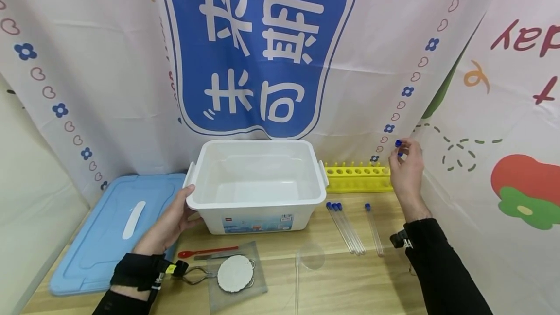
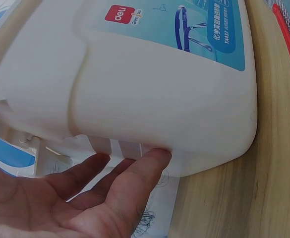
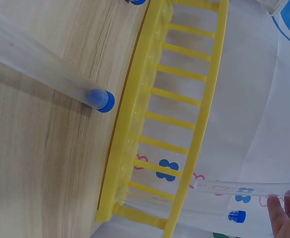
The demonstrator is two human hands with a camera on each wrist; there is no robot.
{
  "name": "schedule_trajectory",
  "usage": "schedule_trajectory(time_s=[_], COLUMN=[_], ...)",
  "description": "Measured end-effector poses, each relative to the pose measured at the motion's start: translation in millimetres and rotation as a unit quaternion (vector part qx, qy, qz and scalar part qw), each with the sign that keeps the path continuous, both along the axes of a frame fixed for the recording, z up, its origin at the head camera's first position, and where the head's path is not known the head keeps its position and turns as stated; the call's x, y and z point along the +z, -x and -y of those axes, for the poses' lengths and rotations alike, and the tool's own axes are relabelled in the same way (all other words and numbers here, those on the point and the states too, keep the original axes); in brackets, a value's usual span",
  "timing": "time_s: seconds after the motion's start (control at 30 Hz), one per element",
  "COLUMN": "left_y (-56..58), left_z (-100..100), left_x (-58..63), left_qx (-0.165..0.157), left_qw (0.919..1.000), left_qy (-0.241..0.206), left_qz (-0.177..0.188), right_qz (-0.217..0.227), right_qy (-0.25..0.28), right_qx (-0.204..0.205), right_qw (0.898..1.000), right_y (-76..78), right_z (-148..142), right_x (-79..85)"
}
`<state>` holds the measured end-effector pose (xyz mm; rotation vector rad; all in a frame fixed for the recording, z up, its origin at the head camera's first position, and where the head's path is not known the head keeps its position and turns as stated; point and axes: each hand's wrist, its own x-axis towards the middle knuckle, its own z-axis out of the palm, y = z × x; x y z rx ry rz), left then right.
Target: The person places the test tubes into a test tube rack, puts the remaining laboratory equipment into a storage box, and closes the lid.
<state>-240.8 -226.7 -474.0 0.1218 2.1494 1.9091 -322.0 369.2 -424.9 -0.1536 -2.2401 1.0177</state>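
Note:
My left hand (image 1: 172, 215) holds the left end of a white plastic box (image 1: 258, 215). The thumb lies by its rim, and the fingertips touch the outer wall below, as the left wrist view shows. Over the right end of a yellow test tube rack (image 1: 358, 186), my right hand (image 1: 408, 174) pinches a clear test tube (image 3: 234, 188) near its top. The tube's lower end is close to the rack's upper bar. A second tube, with a blue cap (image 3: 237, 216), stands in the rack's end slot. Several blue-capped test tubes (image 1: 347, 230) lie on the table, with another test tube (image 1: 374, 232) beside them.
A blue lid (image 1: 100, 252) lies left of the box. In front are a red spoon (image 1: 205, 252), a gauze square with a white round centre (image 1: 235, 273), wire-handled tongs (image 1: 195, 276), a clear round dish (image 1: 312, 259) and a thin glass rod (image 1: 297, 286). A printed curtain (image 1: 372, 62) hangs behind.

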Motion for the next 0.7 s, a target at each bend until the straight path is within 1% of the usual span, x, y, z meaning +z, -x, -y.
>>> schedule_trajectory(time_s=[0.2,0.43,0.7], left_y=[0.6,0.4,1.0], left_z=[-0.8,-1.3,-1.3], left_x=[0.4,0.0,1.4], left_qx=[0.009,0.005,0.006], left_qw=[0.9999,1.0000,1.0000], left_qy=[0.001,0.001,0.003], left_qz=[0.006,0.005,0.004], right_qz=[0.005,0.013,0.024], right_qy=[0.011,0.015,0.048], right_qx=[-0.002,-0.010,-0.009], right_qw=[1.000,1.000,0.999], right_y=[3.9,6.9,8.9], right_z=[-1.8,-6.5,-9.7], right_x=[-1.7,-6.8,-13.3])
